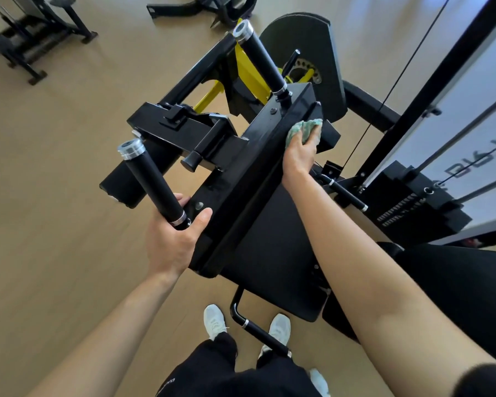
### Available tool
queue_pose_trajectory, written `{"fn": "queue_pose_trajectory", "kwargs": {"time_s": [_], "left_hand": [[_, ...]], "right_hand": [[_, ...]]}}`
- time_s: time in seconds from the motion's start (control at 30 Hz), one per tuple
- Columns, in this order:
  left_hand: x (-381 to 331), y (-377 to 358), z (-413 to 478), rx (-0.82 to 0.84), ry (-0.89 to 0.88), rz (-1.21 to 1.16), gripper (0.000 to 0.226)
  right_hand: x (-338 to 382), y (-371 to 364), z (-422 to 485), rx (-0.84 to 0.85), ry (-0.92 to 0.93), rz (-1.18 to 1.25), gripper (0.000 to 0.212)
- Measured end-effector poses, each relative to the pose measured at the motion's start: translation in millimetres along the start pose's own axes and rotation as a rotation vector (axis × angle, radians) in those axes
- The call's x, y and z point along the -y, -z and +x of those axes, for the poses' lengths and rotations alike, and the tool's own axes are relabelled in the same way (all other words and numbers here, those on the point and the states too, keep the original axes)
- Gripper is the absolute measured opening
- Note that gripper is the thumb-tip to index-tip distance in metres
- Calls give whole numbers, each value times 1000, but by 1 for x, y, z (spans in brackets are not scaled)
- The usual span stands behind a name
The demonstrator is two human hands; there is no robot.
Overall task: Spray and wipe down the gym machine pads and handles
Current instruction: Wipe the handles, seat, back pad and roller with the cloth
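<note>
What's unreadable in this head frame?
- Spray bottle: none in view.
- Cloth: mostly covered by the right hand.
- Left hand fingers: hidden behind the pad.
- Wall lettering: cut off, unreadable.
- Weight stack: markings too small.

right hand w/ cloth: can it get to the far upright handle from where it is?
Probably yes. The right hand presses the cloth on the pad's far end, and the far handle rises beside that end with nothing between them.

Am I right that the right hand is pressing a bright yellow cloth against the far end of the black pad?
Not quite: in the head view the crumpled cloth under the right hand is pale green, not yellow. It is indeed pressed against the far end of the black pad.
</note>
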State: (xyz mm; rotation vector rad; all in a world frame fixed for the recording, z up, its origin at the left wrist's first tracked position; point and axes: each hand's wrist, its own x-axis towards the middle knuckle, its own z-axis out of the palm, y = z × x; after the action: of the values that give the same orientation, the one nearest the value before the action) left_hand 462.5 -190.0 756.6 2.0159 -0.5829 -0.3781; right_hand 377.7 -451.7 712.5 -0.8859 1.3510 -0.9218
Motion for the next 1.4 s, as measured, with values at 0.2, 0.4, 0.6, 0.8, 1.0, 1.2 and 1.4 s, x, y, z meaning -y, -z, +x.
{"fn": "queue_pose_trajectory", "kwargs": {"time_s": [0.2,0.4,0.6,0.8,1.0,1.2,1.4], "left_hand": [[-8,0,-3,9,-11,17,39],[-6,1,-2,-1,-31,29,36],[-5,1,-3,-15,-36,76,33],[-4,2,-4,-22,-39,91,32],[-4,1,-4,-25,-36,73,45],[-3,2,-4,-4,3,55,41],[-3,2,-2,12,11,30,37]], "right_hand": [[25,6,66,50,21,-63,59],[19,5,43,162,145,-35,56],[-25,13,-35,293,267,-33,63],[-79,25,-140,414,294,5,64],[-91,13,-173,295,325,-135,51],[-54,5,-112,196,292,-139,52],[-2,2,-16,108,251,-201,55]]}}
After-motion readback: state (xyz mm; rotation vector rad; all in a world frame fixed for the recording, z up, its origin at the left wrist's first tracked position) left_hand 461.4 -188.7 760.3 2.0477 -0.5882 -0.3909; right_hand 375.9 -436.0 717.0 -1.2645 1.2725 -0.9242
